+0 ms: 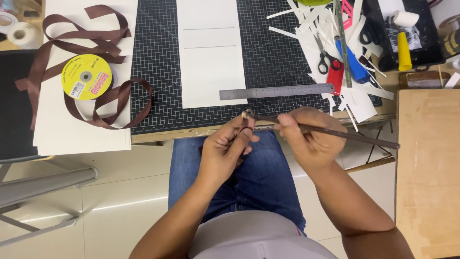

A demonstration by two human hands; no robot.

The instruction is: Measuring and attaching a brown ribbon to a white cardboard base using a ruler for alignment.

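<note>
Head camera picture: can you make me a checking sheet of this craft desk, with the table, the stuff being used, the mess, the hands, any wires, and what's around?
Surface: black gridded cutting mat on a table, a white card sheet lying on it.
Job's things: a thin dark brush, bristle end at the left fingers.
Clutter: steel ruler, brown ribbon with its yellow spool, paper scraps, scissors, tape rolls.
Grippers: left hand pinches the brush tip; right hand grips the handle.
Cables: nothing seen.
Surroundings: tiled floor, wooden board at right.
</note>
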